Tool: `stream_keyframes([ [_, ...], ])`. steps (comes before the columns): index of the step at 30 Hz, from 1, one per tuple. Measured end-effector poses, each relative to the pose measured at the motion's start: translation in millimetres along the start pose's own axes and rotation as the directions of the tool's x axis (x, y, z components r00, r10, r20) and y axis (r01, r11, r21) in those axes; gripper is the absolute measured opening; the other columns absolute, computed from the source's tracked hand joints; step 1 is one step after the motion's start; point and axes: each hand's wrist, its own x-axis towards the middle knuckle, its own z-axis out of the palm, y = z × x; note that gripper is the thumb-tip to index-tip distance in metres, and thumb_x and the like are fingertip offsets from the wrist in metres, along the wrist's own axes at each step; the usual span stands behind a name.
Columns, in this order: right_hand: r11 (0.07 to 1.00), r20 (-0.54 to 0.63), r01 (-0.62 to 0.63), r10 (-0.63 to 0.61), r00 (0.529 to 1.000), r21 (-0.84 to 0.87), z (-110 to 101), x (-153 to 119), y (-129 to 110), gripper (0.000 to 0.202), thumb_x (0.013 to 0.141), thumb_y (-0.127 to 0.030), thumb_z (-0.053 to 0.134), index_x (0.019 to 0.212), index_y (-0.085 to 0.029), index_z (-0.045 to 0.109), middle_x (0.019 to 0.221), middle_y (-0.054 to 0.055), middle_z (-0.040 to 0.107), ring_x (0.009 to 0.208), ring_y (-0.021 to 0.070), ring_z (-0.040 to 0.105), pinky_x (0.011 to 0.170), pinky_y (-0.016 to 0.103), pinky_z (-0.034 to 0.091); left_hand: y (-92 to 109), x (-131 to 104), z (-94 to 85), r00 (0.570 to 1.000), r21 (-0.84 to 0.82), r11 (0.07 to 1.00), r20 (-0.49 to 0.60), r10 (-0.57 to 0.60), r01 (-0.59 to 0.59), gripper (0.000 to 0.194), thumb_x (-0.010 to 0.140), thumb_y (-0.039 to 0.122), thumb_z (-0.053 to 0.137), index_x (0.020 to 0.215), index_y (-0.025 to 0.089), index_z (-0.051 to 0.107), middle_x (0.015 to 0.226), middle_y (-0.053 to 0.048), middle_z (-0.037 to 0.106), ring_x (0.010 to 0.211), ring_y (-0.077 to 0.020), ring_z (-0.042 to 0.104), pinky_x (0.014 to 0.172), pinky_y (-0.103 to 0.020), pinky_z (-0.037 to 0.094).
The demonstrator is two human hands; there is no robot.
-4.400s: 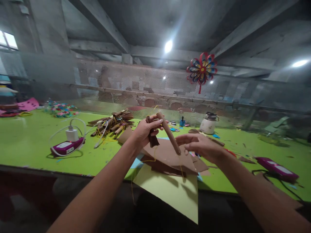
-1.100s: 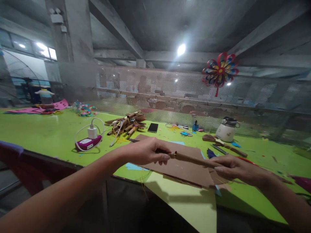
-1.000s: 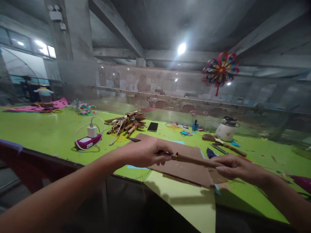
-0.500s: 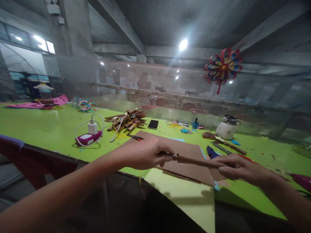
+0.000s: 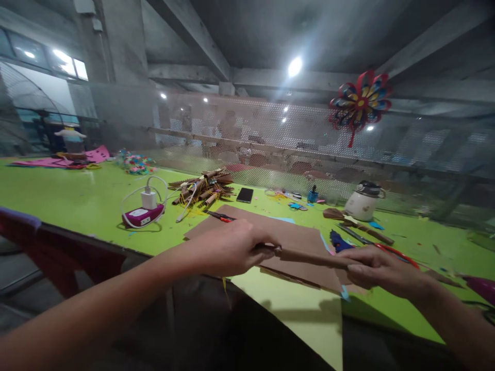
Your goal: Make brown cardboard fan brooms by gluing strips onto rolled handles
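A thin rolled brown paper tube point(image 5: 315, 257) is held level above the table. My right hand point(image 5: 377, 268) is closed round its right end, thumb on top. My left hand point(image 5: 234, 247) is closed at the tube's left end. Its fingers pinch a small dark thing there, mostly hidden by the hand. Beneath both hands lie brown paper sheets point(image 5: 297, 237) and a pale yellow sheet point(image 5: 294, 314) that hangs over the table edge.
Scissors with red handles point(image 5: 398, 255) lie beside my right hand. Behind are a brown paper pile point(image 5: 207, 188), a phone point(image 5: 245, 195) and a white kettle-like jug point(image 5: 361, 203). A purple power strip point(image 5: 143, 216) stands left on the green table point(image 5: 85, 201).
The tube's open left end, visible before, now meets my left fingers and is partly covered. Both hands keep their hold. The view has shifted slightly.
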Motion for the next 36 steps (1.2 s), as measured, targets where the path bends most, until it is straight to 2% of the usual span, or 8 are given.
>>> stream_keyframes([
  [6,0.972,-0.141,-0.008,-0.026,0.990,-0.237,5,-5,-18,0.035,0.085,-0.038,0.051,0.114,-0.021,0.061,0.076,0.004,0.055,0.065,0.0123,0.047,0.057,0.023,0.037,5,-3,5.6,0.997,0.212,0.976,-0.063,-0.044,0.057,0.028,0.087,0.033,0.040,0.082,0.019,0.063,0.068,-0.004,0.059,0.058,-0.0126,0.046,0.052,-0.024,0.026],
  [10,0.939,-0.210,-0.003,-0.074,0.975,-0.343,7,-12,-28,0.032,0.084,-0.036,0.053,0.113,-0.025,0.062,0.096,0.006,0.062,0.084,0.0192,0.054,0.070,0.027,0.042,1,-1,6.4,0.995,0.040,0.995,0.035,-0.095,0.093,0.028,0.088,0.035,0.040,0.091,0.020,0.063,0.067,-0.002,0.060,0.056,-0.0108,0.046,0.051,-0.023,0.029],
  [14,0.955,-0.228,-0.009,-0.061,0.972,-0.295,10,-11,-20,0.036,0.086,-0.039,0.049,0.114,-0.019,0.061,0.072,0.004,0.059,0.061,0.0128,0.049,0.053,0.023,0.038,-4,2,8.8,0.984,-0.183,0.975,0.147,-0.097,0.124,0.028,0.088,0.035,0.041,0.102,0.019,0.059,0.067,-0.001,0.061,0.054,-0.0086,0.047,0.051,-0.020,0.032],
  [17,0.961,-0.230,-0.019,-0.047,0.972,-0.277,13,-6,-13,0.037,0.087,-0.039,0.047,0.114,-0.018,0.060,0.065,0.002,0.054,0.054,0.0107,0.044,0.048,0.021,0.035,-7,3,12.7,0.984,-0.165,0.977,0.139,-0.114,0.136,0.026,0.087,0.034,0.043,0.095,0.018,0.061,0.066,-0.001,0.060,0.054,-0.0089,0.047,0.050,-0.021,0.032],
  [22,0.938,-0.291,-0.015,-0.092,0.952,-0.346,15,-3,-22,0.032,0.084,-0.037,0.052,0.111,-0.023,0.062,0.096,0.008,0.063,0.081,0.0203,0.054,0.066,0.029,0.044,-12,4,19.6,0.972,-0.173,0.973,0.205,-0.114,0.150,0.026,0.086,0.032,0.043,0.099,0.018,0.061,0.064,-0.001,0.060,0.052,-0.0089,0.047,0.048,-0.021,0.032],
  [25,0.935,-0.274,-0.019,-0.084,0.958,-0.354,13,-2,-26,0.031,0.083,-0.037,0.054,0.110,-0.025,0.063,0.094,0.007,0.062,0.079,0.0203,0.053,0.065,0.029,0.042,-14,5,24.8,0.980,-0.137,0.982,0.172,-0.104,0.129,0.025,0.085,0.031,0.044,0.097,0.019,0.062,0.063,-0.001,0.059,0.052,-0.0091,0.045,0.048,-0.021,0.030],
  [30,0.977,-0.200,-0.041,-0.001,0.980,-0.208,6,7,-15,0.034,0.084,-0.041,0.051,0.110,-0.020,0.060,0.058,-0.002,0.041,0.051,0.0094,0.032,0.046,0.023,0.024,-14,5,31.3,0.994,0.018,0.997,0.079,-0.079,0.078,0.021,0.082,0.027,0.046,0.088,0.019,0.065,0.063,-0.003,0.056,0.053,-0.0106,0.041,0.051,-0.025,0.028],
  [36,0.991,-0.075,0.008,0.002,0.997,0.135,-1,22,3,0.033,0.087,-0.039,0.050,0.105,-0.012,0.054,0.056,-0.007,0.027,0.048,0.0064,0.021,0.045,0.024,0.015,-18,6,32.8,0.993,0.035,0.996,0.081,-0.089,0.086,0.020,0.083,0.027,0.046,0.087,0.019,0.064,0.063,-0.004,0.054,0.055,-0.0132,0.041,0.058,-0.027,0.031],
])
